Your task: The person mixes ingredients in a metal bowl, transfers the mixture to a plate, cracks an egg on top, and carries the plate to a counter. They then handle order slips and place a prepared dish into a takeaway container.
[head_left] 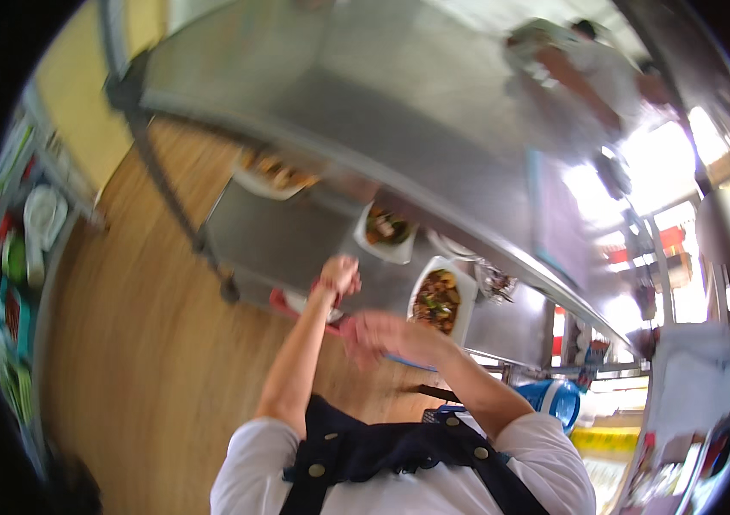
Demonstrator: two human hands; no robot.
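My left hand is closed in a loose fist, with a red band at its wrist, over the near edge of a low steel shelf. Whatever it may hold does not show. My right hand crosses in front of my body, smeared by motion, and its fingers cannot be read. Nearest to the hands stand a white dish of dark mixed food and a smaller white dish with greens. Farther left, another white dish of food sits partly under the upper steel top. A red-edged item lies partly hidden behind my left forearm.
A large steel tabletop overhangs the low shelf, its leg on the left. Left stands a rack with vegetables and containers. A blue container is at the right. A blurred person appears upper right, perhaps reflected.
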